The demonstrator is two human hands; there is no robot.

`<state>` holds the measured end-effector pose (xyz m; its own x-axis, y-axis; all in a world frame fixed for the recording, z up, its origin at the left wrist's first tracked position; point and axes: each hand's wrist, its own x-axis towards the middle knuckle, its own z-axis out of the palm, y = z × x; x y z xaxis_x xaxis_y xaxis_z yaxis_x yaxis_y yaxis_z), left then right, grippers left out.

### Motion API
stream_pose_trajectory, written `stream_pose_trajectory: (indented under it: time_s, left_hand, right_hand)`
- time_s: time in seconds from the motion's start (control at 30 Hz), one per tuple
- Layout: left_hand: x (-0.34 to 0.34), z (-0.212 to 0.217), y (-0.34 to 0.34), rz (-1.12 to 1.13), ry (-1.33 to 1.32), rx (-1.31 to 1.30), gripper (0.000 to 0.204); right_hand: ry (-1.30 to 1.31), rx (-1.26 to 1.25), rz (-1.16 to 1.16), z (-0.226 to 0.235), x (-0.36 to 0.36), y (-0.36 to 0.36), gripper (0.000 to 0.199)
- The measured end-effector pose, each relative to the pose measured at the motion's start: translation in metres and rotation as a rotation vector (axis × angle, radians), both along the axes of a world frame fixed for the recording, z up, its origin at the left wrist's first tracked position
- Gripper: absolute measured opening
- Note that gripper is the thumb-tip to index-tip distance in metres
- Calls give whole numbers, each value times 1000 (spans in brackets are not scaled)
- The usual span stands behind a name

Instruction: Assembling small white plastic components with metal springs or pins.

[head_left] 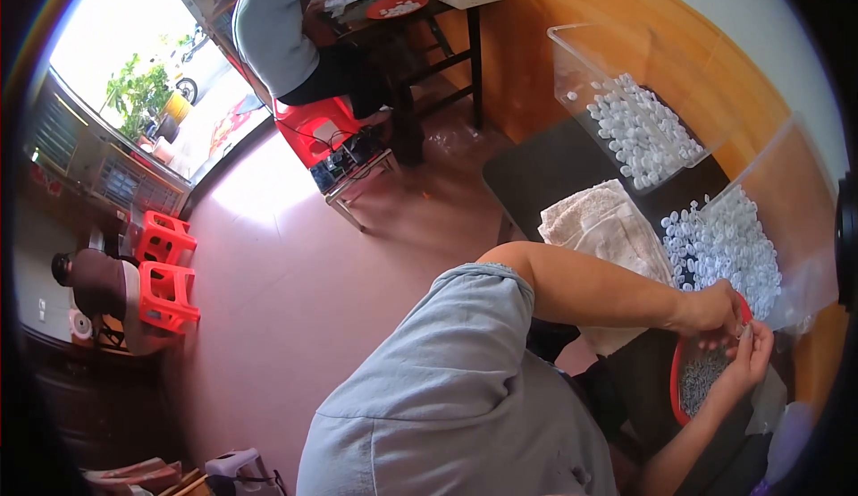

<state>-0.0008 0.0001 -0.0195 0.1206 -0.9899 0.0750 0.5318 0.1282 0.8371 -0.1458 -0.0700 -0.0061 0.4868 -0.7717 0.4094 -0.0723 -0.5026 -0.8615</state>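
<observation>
My left hand (708, 306) reaches in from the left, its fingertips pinched at the rim of a red tray (676, 387). Close against it, my right hand (751, 358) is raised over the same tray with its fingers curled together. The fingertips of both hands meet, and whatever lies between them is too small to make out. Inside the tray is a heap of small grey metal pins (702, 378), partly covered by my hands. Just beyond my left hand, many small white plastic pieces (728, 241) spill from a clear bin (795, 183) lying on its side.
A folded beige towel (601, 219) lies on the dark table (536, 170) beside my left forearm. Farther back, another clear bin (572, 58) holds more white pieces. A co-worker (277, 36) sits on a red chair (308, 125); another person (100, 286) sits near red stools (165, 295).
</observation>
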Motion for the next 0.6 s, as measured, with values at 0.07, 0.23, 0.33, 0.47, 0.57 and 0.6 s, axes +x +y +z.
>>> stream_pose_trajectory:
  time_s: [0.07, 0.23, 0.33, 0.47, 0.57, 0.6]
  left_hand:
    - [0, 0, 1, 0, -30, -4, 9]
    - [1, 14, 11, -28, -145, 9, 10]
    - [-5, 9, -6, -93, -203, -198, 11]
    - [10, 13, 8, 9, -340, 37, 10]
    - [28, 6, 1, 261, -892, -428, 8]
    - [23, 8, 2, 188, -538, -255, 9]
  right_hand:
    - [-48, 17, -10, 1, 2, 2, 13]
    - [35, 6, -10, -5, -11, -13, 15]
    - [50, 28, -2, -9, -29, -23, 16]
    - [-129, 218, -40, 9, 7, 13, 15]
    - [-92, 129, 38, 18, 7, 4, 13]
    - [-80, 129, 6, 18, 8, 2, 12]
